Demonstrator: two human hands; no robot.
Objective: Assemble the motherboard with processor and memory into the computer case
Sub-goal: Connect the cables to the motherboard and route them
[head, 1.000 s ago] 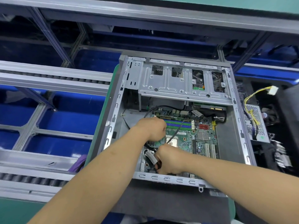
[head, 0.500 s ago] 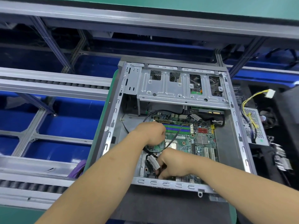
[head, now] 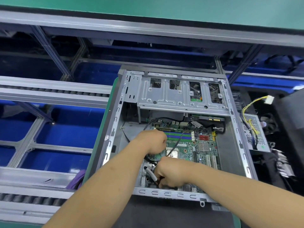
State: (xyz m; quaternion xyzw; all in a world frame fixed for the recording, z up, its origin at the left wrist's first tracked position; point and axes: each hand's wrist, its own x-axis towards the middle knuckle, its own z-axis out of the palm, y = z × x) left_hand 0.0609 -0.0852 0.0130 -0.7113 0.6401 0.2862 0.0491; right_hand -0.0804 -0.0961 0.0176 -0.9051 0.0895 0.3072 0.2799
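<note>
The computer case [head: 236, 139] lies open on its side on a green mat [head: 98, 145], its metal drive cage [head: 174, 94] at the far end. Inside, flat on the case floor, sits the green motherboard [head: 185, 152], with blue and green memory slots [head: 179, 135] across its far part and the bare silver processor [head: 171, 153] near its middle. Printing on the board is too small to read.

Both forearms reach in from the near edge, bare and angled toward the board's left side. The left hand [head: 153, 141] is curled into a loose fist over the board's left edge, knuckles up, beside the memory slots; what its fingers hold, if anything, cannot be told. The right hand [head: 171, 173] sits nearer, by the case's front rail, fingers bent downward and pinching a dark cable [head: 176, 142] just beside its grey connector [head: 152, 174]. The cable loops up over the board toward the drive cage.

Right of the case lies a perforated metal power supply [head: 255, 134] with yellow wires [head: 251, 106] ending in a white plug [head: 269, 99].
</note>
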